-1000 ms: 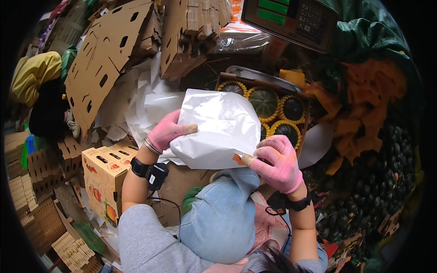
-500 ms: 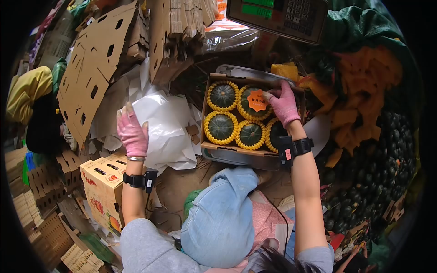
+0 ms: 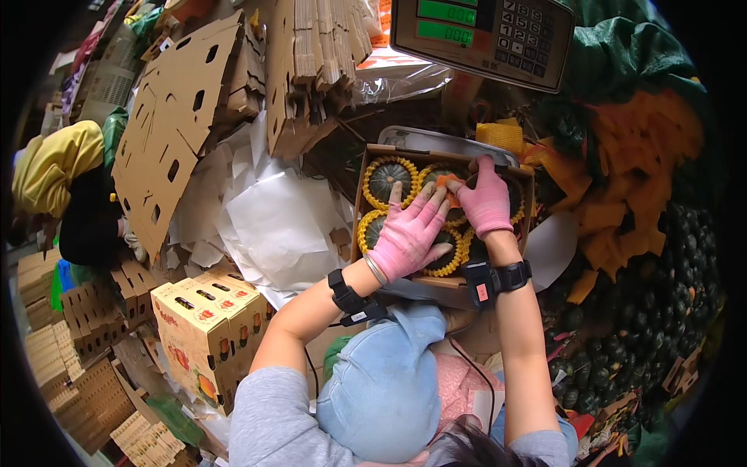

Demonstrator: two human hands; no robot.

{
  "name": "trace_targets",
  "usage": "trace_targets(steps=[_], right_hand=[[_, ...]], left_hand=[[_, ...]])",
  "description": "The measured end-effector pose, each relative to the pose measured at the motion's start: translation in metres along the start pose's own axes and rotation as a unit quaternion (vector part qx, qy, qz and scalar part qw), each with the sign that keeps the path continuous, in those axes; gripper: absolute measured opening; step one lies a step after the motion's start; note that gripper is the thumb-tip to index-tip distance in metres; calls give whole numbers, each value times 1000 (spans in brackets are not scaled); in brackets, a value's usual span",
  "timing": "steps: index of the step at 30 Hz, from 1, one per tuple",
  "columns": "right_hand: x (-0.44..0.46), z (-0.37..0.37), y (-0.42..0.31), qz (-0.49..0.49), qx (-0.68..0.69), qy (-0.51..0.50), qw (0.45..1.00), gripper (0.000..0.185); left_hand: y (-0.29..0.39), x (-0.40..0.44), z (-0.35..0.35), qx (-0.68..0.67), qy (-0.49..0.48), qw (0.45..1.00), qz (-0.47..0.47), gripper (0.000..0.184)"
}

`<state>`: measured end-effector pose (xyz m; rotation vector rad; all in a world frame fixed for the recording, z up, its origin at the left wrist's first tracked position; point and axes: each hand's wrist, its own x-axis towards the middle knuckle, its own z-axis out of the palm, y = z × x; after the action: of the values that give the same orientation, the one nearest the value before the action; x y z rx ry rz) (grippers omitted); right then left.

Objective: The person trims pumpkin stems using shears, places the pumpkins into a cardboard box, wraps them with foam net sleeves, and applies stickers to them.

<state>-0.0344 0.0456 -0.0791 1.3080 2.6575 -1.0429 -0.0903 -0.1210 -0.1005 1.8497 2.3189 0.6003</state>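
Observation:
A cardboard box [image 3: 362,194] holds several dark green squashes [image 3: 387,177] in yellow foam nets. My left hand [image 3: 408,237], in a pink fingerless-tipped glove, lies over the squashes with its fingers stretched out. Its fingertips reach an orange label [image 3: 450,180] on the upper middle squash. On the label's other side is my right hand [image 3: 484,204], gloved in pink, its thumb touching the label and its other fingers apart from the thumb, toward the box's far side. The hands partly cover the label and several squashes.
A digital scale [image 3: 482,39] stands beyond the box. White paper sheets [image 3: 272,218] and stacked flat cartons [image 3: 175,117] lie left, near a printed carton [image 3: 210,327]. Orange foam nets [image 3: 638,171] and many loose squashes [image 3: 615,335] are right. Another person [image 3: 70,179] is far left.
My left hand has moved right from above the white paper onto the squashes and label. My right hand stays at the label. The view has shifted slightly.

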Motion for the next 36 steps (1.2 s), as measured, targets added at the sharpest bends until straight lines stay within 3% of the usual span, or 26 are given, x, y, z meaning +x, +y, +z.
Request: trace_targets(steps=[2,4,6,8,9,10,12,14,16,19,22,23,24,28,36], right_hand=[[-5,-16,-31,33,-156,27,987,40],[-2,-19,-39,-7,-157,-41,987,35],[4,-4,-27,-77,-86,-103,988,20],[11,7,-14,-43,63,-207,975,19],[12,11,-8,-48,43,-183,981,20],[11,12,-8,-56,31,-181,981,20],[10,11,-11,-72,5,-171,983,20],[8,16,-16,-79,-31,-133,988,21],[5,21,-17,-77,-57,-132,987,25],[-4,14,-22,-84,-66,-143,984,26],[-10,18,-17,-88,-44,-137,986,25],[-12,20,-16,-92,-57,-126,986,25],[-13,23,-15,-97,-71,-115,986,24],[-14,24,-18,-86,-85,-120,985,24],[-10,22,-16,-97,-74,-130,984,22]], left_hand=[[-1,0,-1,20,-1,1000,0,68],[-2,2,-4,18,-13,1000,0,61],[-4,3,-12,-5,-41,999,4,51],[-12,-1,-26,-45,-79,996,5,38],[-19,4,-49,-80,-150,985,-13,30],[-19,21,-79,-91,-279,945,-143,28],[-28,32,-97,-155,-180,938,-253,23],[-56,53,-72,-225,167,947,-155,19],[-94,89,-53,-85,257,955,-124,25],[-135,143,-29,47,292,953,-68,30],[-162,196,-3,159,77,958,-226,27],[-164,207,4,103,161,956,-221,27],[-159,218,-5,121,92,965,-216,27],[-178,242,33,58,145,967,-202,25],[-198,252,45,31,171,946,-274,23]])
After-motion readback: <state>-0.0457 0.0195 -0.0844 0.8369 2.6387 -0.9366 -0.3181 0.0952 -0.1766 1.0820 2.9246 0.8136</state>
